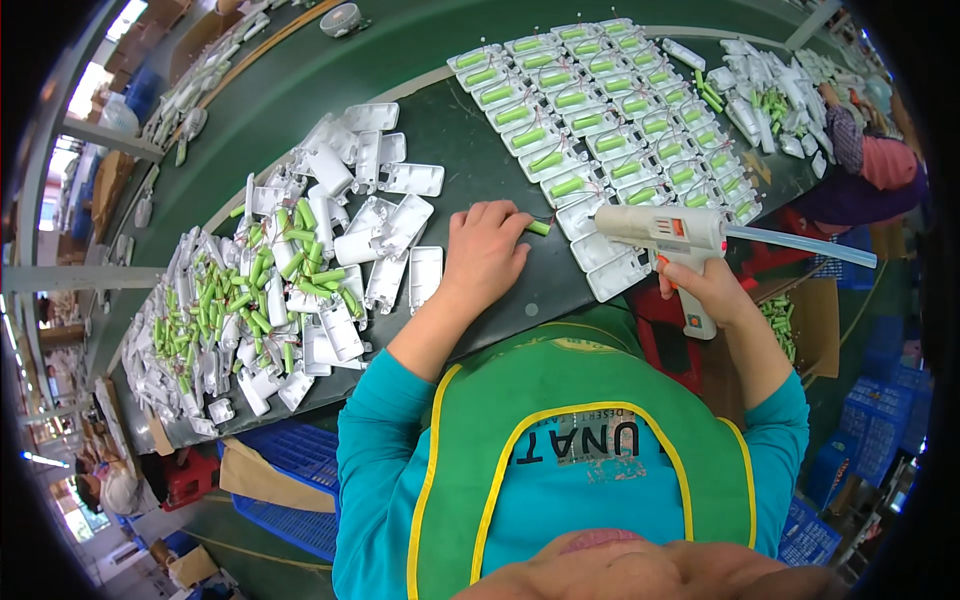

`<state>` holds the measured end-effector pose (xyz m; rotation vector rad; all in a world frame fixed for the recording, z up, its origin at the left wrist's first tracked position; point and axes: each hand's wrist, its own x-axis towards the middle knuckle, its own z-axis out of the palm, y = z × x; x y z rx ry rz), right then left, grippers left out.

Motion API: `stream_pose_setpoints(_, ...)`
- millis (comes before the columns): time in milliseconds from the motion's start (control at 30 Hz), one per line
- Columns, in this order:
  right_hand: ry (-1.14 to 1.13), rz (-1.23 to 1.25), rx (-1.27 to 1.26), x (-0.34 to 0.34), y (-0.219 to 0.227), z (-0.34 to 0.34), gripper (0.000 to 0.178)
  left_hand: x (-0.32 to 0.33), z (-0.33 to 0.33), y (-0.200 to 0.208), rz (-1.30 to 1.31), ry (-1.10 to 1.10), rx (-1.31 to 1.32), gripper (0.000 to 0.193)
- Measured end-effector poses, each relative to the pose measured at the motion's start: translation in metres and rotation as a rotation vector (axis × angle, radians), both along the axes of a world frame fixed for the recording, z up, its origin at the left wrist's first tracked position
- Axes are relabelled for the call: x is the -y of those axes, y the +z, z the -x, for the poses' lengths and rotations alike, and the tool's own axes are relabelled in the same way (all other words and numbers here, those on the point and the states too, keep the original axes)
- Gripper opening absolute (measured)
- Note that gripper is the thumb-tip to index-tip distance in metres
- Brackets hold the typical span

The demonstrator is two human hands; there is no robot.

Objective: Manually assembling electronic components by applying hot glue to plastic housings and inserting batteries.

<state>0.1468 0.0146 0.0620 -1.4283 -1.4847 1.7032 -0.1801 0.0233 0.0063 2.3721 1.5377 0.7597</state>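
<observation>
My right hand [708,288] is wrapped round the grip of a white hot glue gun [665,228], a finger at its orange trigger. From the gun's rear a long translucent glue stick [800,245] sticks out. The nozzle points left, over white plastic shells [596,250] at the near end of laid-out rows. My left hand [488,252] is closed at the table, fingers on a green cylindrical battery [538,228] whose one end shows. In the rows beyond, most white shells hold a green battery [567,187] with thin wires.
Left of my left hand lies a heap of loose white shells [412,180] and green batteries [240,300]. Another pile [765,95] is at the far right, near a person [870,165]. Blue crates [290,470] stand below the dark table [490,300]. A cardboard box [815,325] is at right.
</observation>
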Motion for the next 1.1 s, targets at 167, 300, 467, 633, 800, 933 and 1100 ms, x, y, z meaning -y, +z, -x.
stream_pose_setpoints(167,0.000,0.052,-0.117,0.001,0.003,-0.001,0.036,-0.019,-0.011,-0.011,-0.034,0.026,-0.129,0.027)
stream_pose_setpoints(300,-0.053,0.105,-0.101,0.005,0.018,-0.001,0.044,-0.026,-0.011,-0.008,0.104,0.119,-0.069,0.020)
stream_pose_setpoints(467,-0.063,0.077,-0.109,0.008,0.015,-0.008,0.051,-0.028,-0.037,0.005,0.074,0.060,0.222,0.018)
stream_pose_setpoints(633,-0.077,0.088,-0.116,0.012,0.009,-0.012,0.053,-0.034,-0.073,-0.010,-0.098,0.003,0.142,0.022)
stream_pose_setpoints(800,-0.086,0.088,-0.115,0.014,0.007,-0.014,0.053,-0.032,-0.078,-0.024,-0.181,0.003,0.092,0.021)
stream_pose_setpoints(933,-0.091,0.089,-0.123,0.014,0.007,-0.013,0.049,-0.033,-0.076,-0.026,-0.207,0.036,0.109,0.019)
stream_pose_setpoints(1100,-0.098,0.072,-0.130,0.011,0.012,-0.005,0.042,-0.034,-0.077,-0.027,-0.196,0.054,0.129,0.017)
